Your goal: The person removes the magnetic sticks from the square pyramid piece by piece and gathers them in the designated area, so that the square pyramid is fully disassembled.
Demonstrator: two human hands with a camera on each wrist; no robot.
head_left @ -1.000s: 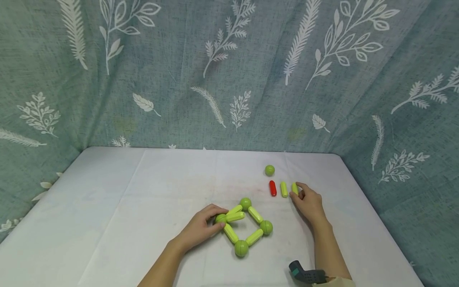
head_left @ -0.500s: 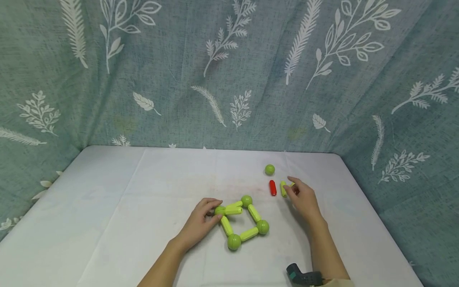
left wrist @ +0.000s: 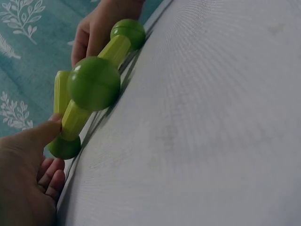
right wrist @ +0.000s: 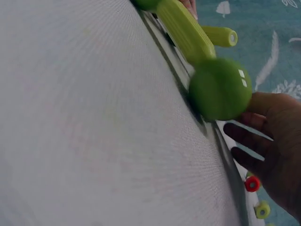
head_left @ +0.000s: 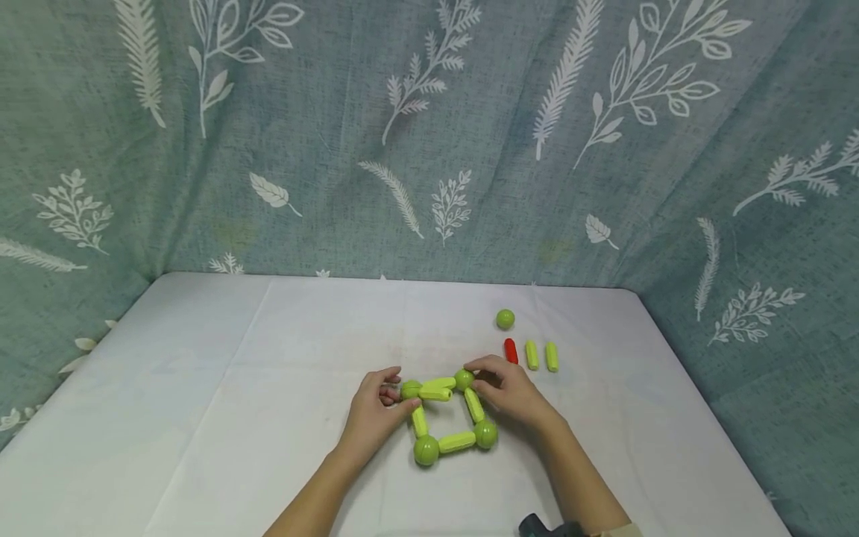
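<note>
A four-sided toy frame of yellow-green rods and green balls lies between the hands on the white-covered table. My left hand grips the far left ball between thumb and fingers. From that ball an extra rod juts out, its other end free, alongside the frame's far side. My right hand pinches the far right ball. In the right wrist view, the near right ball partly hides that hand's fingertips.
Behind the right hand lie a red rod and two loose yellow-green rods. A single green ball sits farther back. A leaf-patterned curtain hangs behind the table. A dark device is near the right forearm.
My right hand has let go of the rightmost loose rod and moved left to the frame's far right ball. The frame has turned slightly, its near side shifting left, with my left hand still on it.
</note>
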